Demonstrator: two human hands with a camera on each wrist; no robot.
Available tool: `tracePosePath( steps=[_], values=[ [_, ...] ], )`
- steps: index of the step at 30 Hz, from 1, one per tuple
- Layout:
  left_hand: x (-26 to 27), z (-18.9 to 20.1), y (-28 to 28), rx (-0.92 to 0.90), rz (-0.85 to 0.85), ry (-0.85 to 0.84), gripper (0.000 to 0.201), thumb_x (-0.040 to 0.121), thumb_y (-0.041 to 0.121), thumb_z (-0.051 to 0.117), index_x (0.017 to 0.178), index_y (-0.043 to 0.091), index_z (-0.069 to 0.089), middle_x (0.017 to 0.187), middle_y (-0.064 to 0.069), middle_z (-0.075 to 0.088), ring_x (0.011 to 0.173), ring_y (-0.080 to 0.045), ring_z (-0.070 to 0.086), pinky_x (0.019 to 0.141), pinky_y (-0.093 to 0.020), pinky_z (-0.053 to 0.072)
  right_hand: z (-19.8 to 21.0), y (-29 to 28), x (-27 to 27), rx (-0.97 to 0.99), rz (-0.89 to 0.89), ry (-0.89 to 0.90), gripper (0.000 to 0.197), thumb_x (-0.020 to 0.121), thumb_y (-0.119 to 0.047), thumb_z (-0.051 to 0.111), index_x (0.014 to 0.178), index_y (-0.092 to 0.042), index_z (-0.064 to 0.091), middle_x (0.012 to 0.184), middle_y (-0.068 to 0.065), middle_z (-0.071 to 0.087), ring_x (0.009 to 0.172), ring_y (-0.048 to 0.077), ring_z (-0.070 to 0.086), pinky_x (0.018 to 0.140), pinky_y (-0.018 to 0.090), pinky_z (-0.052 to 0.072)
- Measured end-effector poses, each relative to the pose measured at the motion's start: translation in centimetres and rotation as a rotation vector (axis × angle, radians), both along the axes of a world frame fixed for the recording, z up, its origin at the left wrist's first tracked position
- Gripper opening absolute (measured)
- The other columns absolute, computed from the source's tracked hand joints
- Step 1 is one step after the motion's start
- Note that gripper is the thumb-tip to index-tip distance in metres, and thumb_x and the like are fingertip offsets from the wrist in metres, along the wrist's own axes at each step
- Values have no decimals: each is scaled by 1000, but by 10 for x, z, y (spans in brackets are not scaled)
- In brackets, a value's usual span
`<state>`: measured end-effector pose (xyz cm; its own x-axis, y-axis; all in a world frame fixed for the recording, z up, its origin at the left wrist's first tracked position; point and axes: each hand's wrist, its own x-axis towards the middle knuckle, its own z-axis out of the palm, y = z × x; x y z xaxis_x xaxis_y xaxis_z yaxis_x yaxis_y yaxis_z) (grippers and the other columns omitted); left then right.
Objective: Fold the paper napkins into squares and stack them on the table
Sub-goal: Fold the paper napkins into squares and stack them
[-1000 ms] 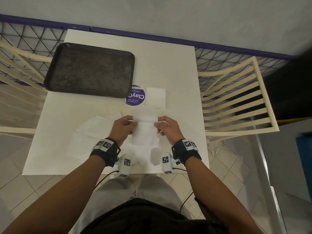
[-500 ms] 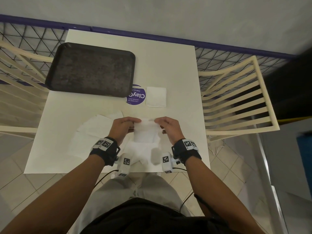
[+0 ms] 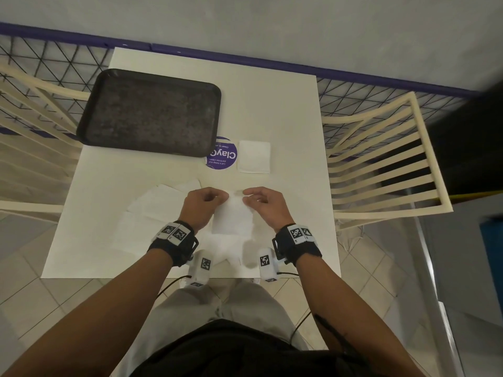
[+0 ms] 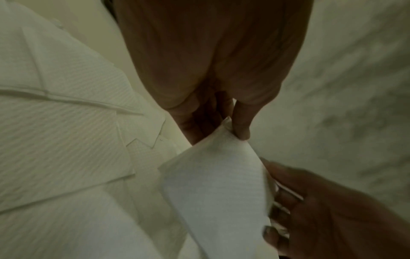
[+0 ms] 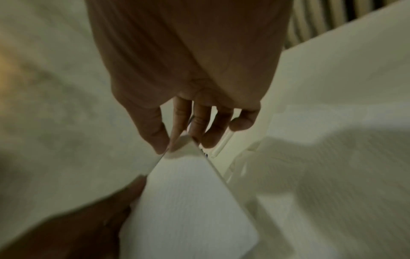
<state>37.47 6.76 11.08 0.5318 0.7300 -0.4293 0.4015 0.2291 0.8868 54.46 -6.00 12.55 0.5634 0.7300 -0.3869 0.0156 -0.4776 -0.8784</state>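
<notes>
Both hands hold one white paper napkin (image 3: 232, 217) above the near middle of the white table (image 3: 272, 110). It is doubled over into a near square. My left hand (image 3: 202, 204) pinches its far left corner, thumb against fingers, as the left wrist view shows on the napkin (image 4: 213, 184). My right hand (image 3: 265, 204) pinches the far right corner of the napkin (image 5: 188, 201). One folded square napkin (image 3: 254, 157) lies flat farther back. Several unfolded napkins (image 3: 152, 210) lie spread to the left and under my hands.
A dark tray (image 3: 149, 112) sits at the back left of the table, partly over a round purple sticker (image 3: 223, 156). Cream slatted chairs stand on the right (image 3: 381, 159) and left (image 3: 32, 110). A wire fence (image 3: 54, 55) and wall lie behind.
The napkin hung longer between my hands a second ago; its far half has since come over toward me, making it shorter. Both hands moved slightly nearer and closer together.
</notes>
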Motion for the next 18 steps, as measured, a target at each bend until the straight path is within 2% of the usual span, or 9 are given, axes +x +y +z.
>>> tracePosePath(
  steps=[3, 5, 9, 11, 13, 15, 16, 18],
  values=[
    [2, 2, -3, 74, -70, 18, 5, 92, 27, 74, 91, 25, 79, 96, 7, 78, 95, -18, 71, 90, -40, 59, 0, 8, -5, -46, 139, -185, 19, 76, -53, 78, 90, -41, 77, 96, -15, 74, 91, 4, 65, 84, 30, 49],
    [4, 3, -6, 130, -105, 28, 7, 95, 25, 71, 94, 23, 78, 98, 5, 77, 96, -18, 71, 89, -35, 58, 3, 14, -9, -104, 190, -283, 19, 75, -61, 75, 84, -44, 74, 98, -20, 71, 92, 2, 62, 91, 40, 46],
    [3, 5, -6, 243, -143, 47, 9, 98, 23, 66, 95, 21, 74, 99, 5, 75, 93, -17, 68, 83, -26, 52, 14, 18, -12, -191, 202, -360, 16, 82, -55, 73, 81, -38, 73, 99, -20, 68, 84, -1, 57, 88, 40, 28],
    [2, 6, -5, 298, -135, 61, 9, 100, 21, 63, 96, 21, 72, 99, 7, 74, 90, -13, 64, 78, -18, 46, 16, 15, -7, -208, 191, -351, 19, 84, -52, 71, 84, -34, 73, 94, -21, 69, 83, -2, 58, 87, 40, 25],
    [1, 7, -4, 310, -98, 65, 9, 101, 20, 61, 98, 19, 69, 100, 8, 72, 91, -12, 63, 76, -16, 44, 13, 10, -1, -228, 173, -303, 20, 84, -52, 71, 85, -32, 74, 89, -22, 71, 85, 0, 60, 93, 41, 29],
    [1, 7, -3, 317, -78, 66, 8, 102, 19, 59, 100, 16, 67, 102, 6, 71, 94, -14, 63, 77, -17, 44, 9, 6, 4, -199, 146, -230, 19, 79, -55, 72, 83, -37, 75, 87, -21, 73, 90, 6, 65, 101, 49, 39],
    [1, 7, -4, 322, -77, 66, 8, 103, 20, 58, 101, 16, 65, 102, 5, 71, 94, -14, 63, 77, -17, 44, 7, 4, 5, -178, 131, -195, 18, 76, -56, 72, 82, -40, 75, 86, -20, 74, 91, 9, 67, 101, 52, 44],
    [2, 7, -6, 333, -76, 66, 7, 103, 19, 56, 101, 19, 62, 102, 4, 70, 93, -15, 62, 76, -16, 44, 9, 3, 7, -129, 94, -139, 10, 79, -46, 73, 79, -37, 76, 82, -14, 76, 88, 11, 71, 98, 50, 51]
  ],
)
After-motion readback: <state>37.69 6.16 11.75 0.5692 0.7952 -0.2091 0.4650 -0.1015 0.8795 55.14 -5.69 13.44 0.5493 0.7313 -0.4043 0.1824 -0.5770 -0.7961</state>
